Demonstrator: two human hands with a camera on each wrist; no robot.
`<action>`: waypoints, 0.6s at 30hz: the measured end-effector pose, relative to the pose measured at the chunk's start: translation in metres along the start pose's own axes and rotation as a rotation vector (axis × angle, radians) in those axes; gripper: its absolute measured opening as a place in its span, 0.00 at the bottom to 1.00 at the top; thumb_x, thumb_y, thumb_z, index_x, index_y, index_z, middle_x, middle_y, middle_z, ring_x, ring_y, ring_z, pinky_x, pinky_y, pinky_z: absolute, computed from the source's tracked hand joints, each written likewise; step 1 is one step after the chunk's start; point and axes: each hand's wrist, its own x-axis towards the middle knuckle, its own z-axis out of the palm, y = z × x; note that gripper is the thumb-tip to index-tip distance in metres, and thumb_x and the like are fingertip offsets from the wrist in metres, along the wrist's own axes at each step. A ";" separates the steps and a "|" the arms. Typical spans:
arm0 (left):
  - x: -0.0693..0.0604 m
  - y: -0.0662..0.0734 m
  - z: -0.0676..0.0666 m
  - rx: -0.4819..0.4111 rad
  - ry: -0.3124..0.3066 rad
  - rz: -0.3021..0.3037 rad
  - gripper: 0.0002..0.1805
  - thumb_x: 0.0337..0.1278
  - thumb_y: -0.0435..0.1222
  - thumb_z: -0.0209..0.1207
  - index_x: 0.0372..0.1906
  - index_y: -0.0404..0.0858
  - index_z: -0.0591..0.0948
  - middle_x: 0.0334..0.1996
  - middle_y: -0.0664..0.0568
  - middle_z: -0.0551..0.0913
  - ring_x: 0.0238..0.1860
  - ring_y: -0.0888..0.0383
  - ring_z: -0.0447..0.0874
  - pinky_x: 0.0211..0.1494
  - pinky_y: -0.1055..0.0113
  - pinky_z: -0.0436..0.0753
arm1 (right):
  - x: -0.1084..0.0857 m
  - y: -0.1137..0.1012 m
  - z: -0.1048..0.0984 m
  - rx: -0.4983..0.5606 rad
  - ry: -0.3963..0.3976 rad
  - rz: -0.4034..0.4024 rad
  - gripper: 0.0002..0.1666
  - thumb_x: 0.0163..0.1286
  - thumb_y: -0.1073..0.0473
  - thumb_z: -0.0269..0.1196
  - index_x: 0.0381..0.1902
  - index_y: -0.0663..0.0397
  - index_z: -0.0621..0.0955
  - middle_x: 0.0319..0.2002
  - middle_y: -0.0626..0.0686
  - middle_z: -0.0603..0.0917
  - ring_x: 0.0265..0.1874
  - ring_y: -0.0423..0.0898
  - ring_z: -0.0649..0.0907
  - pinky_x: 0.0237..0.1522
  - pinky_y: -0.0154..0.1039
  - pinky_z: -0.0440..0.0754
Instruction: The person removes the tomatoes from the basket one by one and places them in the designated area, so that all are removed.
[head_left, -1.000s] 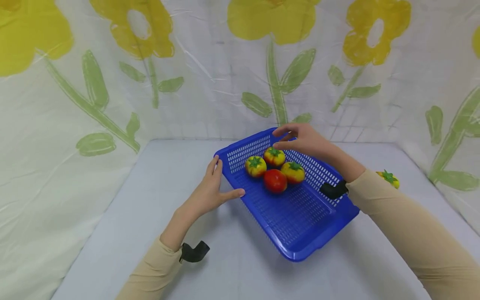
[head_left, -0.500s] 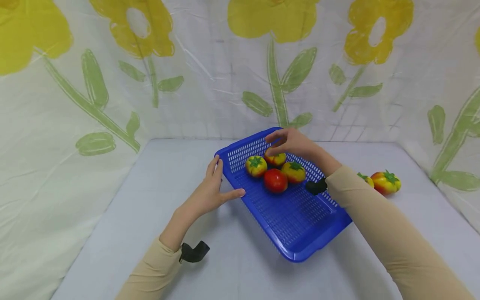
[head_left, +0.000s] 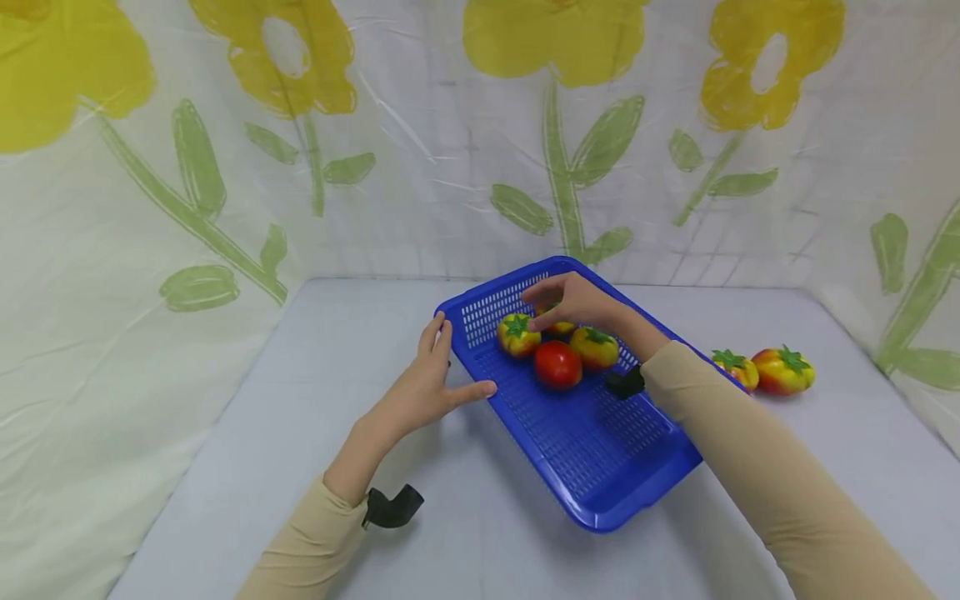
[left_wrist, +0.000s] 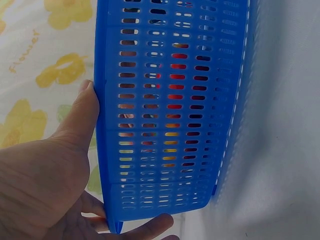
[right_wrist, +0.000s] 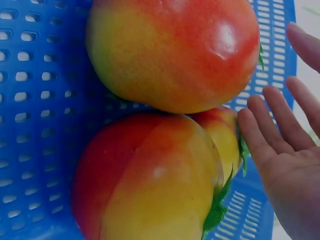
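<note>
A blue slotted plastic basket [head_left: 577, 467] lies angled on the table. Its far end holds a red tomato [head_left: 558, 365] and several yellow-red ones with green leafy tops, such as the left tomato [head_left: 519, 335]. My left hand [head_left: 423, 387] holds the basket's left corner, thumb on the long rim and fingers round the end, as the left wrist view shows. My right hand [head_left: 573, 302] hovers over the tomatoes with loosely bent fingers and nothing in its grasp, partly hiding the back tomato [head_left: 558, 321]. In the right wrist view, the index fingertip is close to a tomato [right_wrist: 225, 140]; contact is unclear.
Two more yellow-red tomatoes, a nearer-basket tomato [head_left: 735, 369] and an outer tomato [head_left: 783, 371], lie on the table [head_left: 300, 417] right of the basket. My right sleeve [head_left: 720, 433] passes over the basket's right rim. A flowered curtain [head_left: 420, 167] hangs behind the table.
My right hand has moved left and lower over the tomatoes. The right forearm has shifted left, bringing both tomatoes on the table into sight. My left hand stays at the basket corner.
</note>
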 end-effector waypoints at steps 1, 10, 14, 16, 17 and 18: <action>0.000 0.000 0.000 0.001 0.000 -0.004 0.68 0.49 0.69 0.60 0.78 0.34 0.37 0.77 0.47 0.27 0.75 0.43 0.47 0.69 0.49 0.61 | 0.000 0.000 0.001 0.003 -0.003 0.001 0.34 0.58 0.56 0.76 0.62 0.57 0.79 0.57 0.57 0.81 0.56 0.55 0.79 0.56 0.49 0.77; -0.001 0.001 0.001 -0.018 0.002 0.003 0.68 0.49 0.68 0.61 0.78 0.33 0.37 0.77 0.47 0.27 0.74 0.43 0.48 0.68 0.49 0.63 | 0.003 0.002 0.008 -0.008 -0.082 0.012 0.37 0.57 0.60 0.76 0.64 0.61 0.77 0.58 0.56 0.80 0.57 0.52 0.79 0.59 0.47 0.75; -0.001 0.001 0.001 -0.015 0.003 0.003 0.67 0.49 0.67 0.61 0.78 0.33 0.37 0.77 0.47 0.27 0.75 0.43 0.48 0.68 0.48 0.63 | 0.004 0.002 0.011 -0.009 -0.109 -0.013 0.37 0.57 0.61 0.76 0.64 0.63 0.76 0.58 0.58 0.80 0.58 0.53 0.78 0.61 0.48 0.73; -0.002 0.001 0.000 -0.010 0.005 0.001 0.67 0.49 0.67 0.61 0.78 0.33 0.37 0.77 0.46 0.27 0.75 0.43 0.47 0.68 0.48 0.63 | 0.004 0.002 0.013 -0.013 -0.119 -0.016 0.37 0.56 0.61 0.76 0.63 0.62 0.76 0.58 0.57 0.80 0.58 0.53 0.78 0.60 0.48 0.73; -0.002 0.001 0.000 -0.008 0.005 -0.002 0.67 0.49 0.67 0.61 0.78 0.33 0.37 0.77 0.46 0.27 0.75 0.43 0.47 0.68 0.48 0.63 | 0.005 0.001 0.014 -0.019 -0.124 -0.016 0.37 0.56 0.61 0.76 0.63 0.61 0.77 0.58 0.57 0.80 0.58 0.53 0.78 0.60 0.48 0.73; -0.002 0.001 0.000 -0.008 0.006 -0.003 0.67 0.50 0.67 0.61 0.78 0.33 0.37 0.77 0.46 0.27 0.75 0.43 0.47 0.68 0.49 0.62 | 0.005 0.001 0.015 -0.023 -0.130 -0.015 0.37 0.56 0.61 0.76 0.63 0.61 0.77 0.57 0.56 0.81 0.58 0.53 0.78 0.60 0.48 0.73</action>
